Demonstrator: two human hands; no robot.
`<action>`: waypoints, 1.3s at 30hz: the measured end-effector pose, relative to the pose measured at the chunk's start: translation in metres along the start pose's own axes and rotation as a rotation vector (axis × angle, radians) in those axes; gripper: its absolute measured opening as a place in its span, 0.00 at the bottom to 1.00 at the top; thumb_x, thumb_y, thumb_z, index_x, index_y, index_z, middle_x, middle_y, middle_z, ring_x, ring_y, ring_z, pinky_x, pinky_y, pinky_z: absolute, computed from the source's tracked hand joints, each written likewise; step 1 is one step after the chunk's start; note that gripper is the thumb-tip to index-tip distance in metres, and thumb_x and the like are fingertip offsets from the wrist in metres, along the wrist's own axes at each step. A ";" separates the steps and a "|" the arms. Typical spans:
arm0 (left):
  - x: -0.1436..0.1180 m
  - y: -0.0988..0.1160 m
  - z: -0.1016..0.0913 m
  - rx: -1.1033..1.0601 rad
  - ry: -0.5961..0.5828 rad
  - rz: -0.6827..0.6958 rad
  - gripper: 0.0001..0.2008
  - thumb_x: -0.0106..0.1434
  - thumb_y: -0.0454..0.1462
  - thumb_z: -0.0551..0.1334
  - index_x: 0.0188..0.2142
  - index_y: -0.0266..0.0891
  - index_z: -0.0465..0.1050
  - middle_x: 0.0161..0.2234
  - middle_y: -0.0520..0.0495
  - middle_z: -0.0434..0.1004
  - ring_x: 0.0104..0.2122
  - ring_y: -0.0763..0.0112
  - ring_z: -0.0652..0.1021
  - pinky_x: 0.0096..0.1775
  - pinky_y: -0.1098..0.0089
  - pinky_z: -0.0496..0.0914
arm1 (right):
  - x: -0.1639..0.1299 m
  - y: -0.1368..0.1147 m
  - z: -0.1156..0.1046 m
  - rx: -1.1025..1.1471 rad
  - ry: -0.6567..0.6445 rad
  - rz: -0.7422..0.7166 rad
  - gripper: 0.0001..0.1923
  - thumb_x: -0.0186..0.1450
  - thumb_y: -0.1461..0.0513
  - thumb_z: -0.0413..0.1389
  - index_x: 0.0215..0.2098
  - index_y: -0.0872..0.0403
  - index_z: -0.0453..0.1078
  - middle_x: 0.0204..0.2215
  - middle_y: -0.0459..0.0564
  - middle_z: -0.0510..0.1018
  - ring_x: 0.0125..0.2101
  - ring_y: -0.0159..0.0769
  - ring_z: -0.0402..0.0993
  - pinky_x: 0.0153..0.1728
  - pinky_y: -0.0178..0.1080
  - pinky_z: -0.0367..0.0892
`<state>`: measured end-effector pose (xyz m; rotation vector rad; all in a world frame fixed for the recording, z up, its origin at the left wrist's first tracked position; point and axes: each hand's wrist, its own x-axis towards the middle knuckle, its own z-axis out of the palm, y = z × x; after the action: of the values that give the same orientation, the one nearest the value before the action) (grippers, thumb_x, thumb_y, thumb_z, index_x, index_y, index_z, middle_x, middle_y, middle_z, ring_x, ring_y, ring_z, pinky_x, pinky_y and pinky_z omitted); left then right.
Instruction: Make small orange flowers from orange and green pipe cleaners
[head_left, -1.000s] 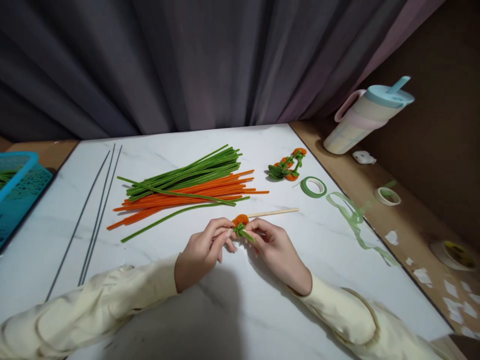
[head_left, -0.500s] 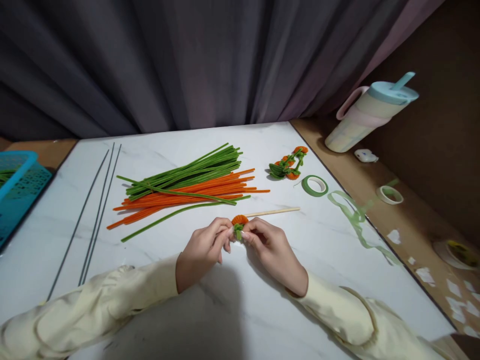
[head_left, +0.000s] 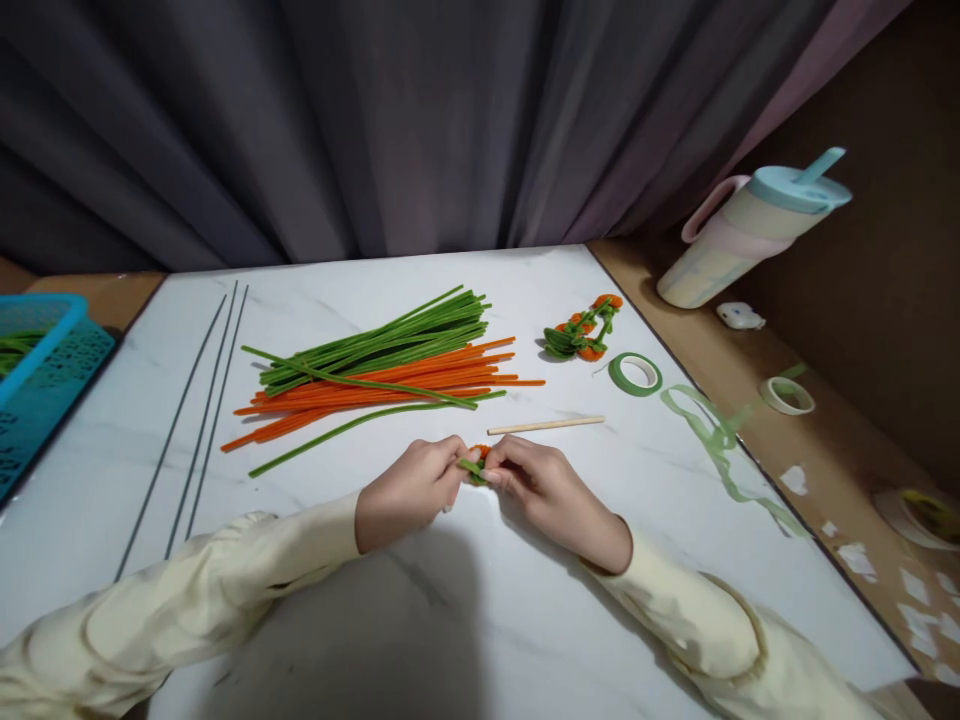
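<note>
Between my hands is a small orange and green pipe-cleaner piece (head_left: 478, 466), an orange coil with green bits on it, partly covered by my fingers. My left hand (head_left: 412, 490) pinches its green part from the left. From the other side my right hand (head_left: 551, 492) grips it between thumb and forefinger. Just beyond lies a thin wooden stick (head_left: 546, 425) on the white marbled table. Farther off are a bundle of green pipe cleaners (head_left: 390, 345) and a bundle of orange ones (head_left: 405, 385), with a loose green pipe cleaner (head_left: 360, 425) in front.
Finished orange and green pieces (head_left: 585, 328) lie near a roll of green tape (head_left: 636, 374). Unrolled tape (head_left: 716, 450) trails along the right edge. Grey wires (head_left: 202, 420) and a blue basket (head_left: 75, 365) are left. A tumbler (head_left: 739, 240) stands at the back right.
My fingers have shifted on the small piece, and its orange coil has tipped lower with the green part now turned leftward. The wooden stick's near end shows now. The view has shifted slightly.
</note>
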<state>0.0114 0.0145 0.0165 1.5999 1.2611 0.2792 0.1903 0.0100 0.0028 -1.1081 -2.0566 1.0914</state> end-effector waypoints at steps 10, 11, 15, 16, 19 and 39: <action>0.004 0.001 0.006 -0.196 0.035 -0.022 0.05 0.59 0.33 0.49 0.28 0.38 0.60 0.13 0.60 0.63 0.08 0.80 0.64 0.14 0.79 0.56 | -0.001 -0.008 -0.007 -0.072 0.122 0.162 0.09 0.65 0.62 0.51 0.28 0.55 0.65 0.22 0.46 0.70 0.24 0.32 0.65 0.26 0.33 0.59; 0.004 0.001 0.007 -0.206 0.056 -0.010 0.05 0.60 0.34 0.50 0.28 0.38 0.60 0.13 0.60 0.63 0.08 0.80 0.64 0.15 0.79 0.57 | -0.003 -0.011 -0.006 -0.083 0.125 0.165 0.09 0.65 0.61 0.52 0.28 0.55 0.65 0.23 0.46 0.71 0.24 0.32 0.66 0.27 0.34 0.59; 0.000 0.005 0.009 -0.202 0.157 0.087 0.09 0.63 0.39 0.50 0.27 0.39 0.58 0.13 0.61 0.61 0.09 0.80 0.65 0.16 0.79 0.59 | -0.008 -0.018 0.001 -0.107 0.172 0.132 0.06 0.65 0.63 0.51 0.31 0.56 0.67 0.27 0.48 0.73 0.27 0.33 0.68 0.28 0.34 0.61; -0.001 0.006 0.009 -0.185 0.180 0.111 0.11 0.64 0.40 0.50 0.27 0.39 0.58 0.13 0.61 0.61 0.10 0.79 0.65 0.17 0.79 0.59 | -0.008 -0.019 0.002 -0.108 0.190 0.124 0.06 0.65 0.63 0.50 0.32 0.55 0.67 0.28 0.49 0.74 0.27 0.33 0.68 0.28 0.34 0.62; -0.005 0.012 0.007 -0.141 0.227 0.177 0.13 0.66 0.43 0.48 0.28 0.39 0.59 0.12 0.61 0.59 0.10 0.79 0.64 0.18 0.78 0.60 | -0.004 -0.024 0.002 -0.048 0.211 0.130 0.08 0.66 0.63 0.48 0.33 0.55 0.68 0.29 0.49 0.73 0.28 0.33 0.69 0.27 0.33 0.63; -0.006 0.051 -0.054 -0.291 0.210 0.410 0.21 0.64 0.41 0.56 0.55 0.38 0.59 0.26 0.52 0.71 0.27 0.72 0.75 0.31 0.72 0.72 | 0.041 -0.075 -0.052 -0.265 0.148 -0.315 0.09 0.64 0.71 0.44 0.29 0.53 0.59 0.25 0.46 0.67 0.25 0.31 0.63 0.26 0.32 0.58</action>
<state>0.0010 0.0446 0.0839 1.5900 0.9794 0.8678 0.1788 0.0411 0.0974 -0.9112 -2.2041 0.5801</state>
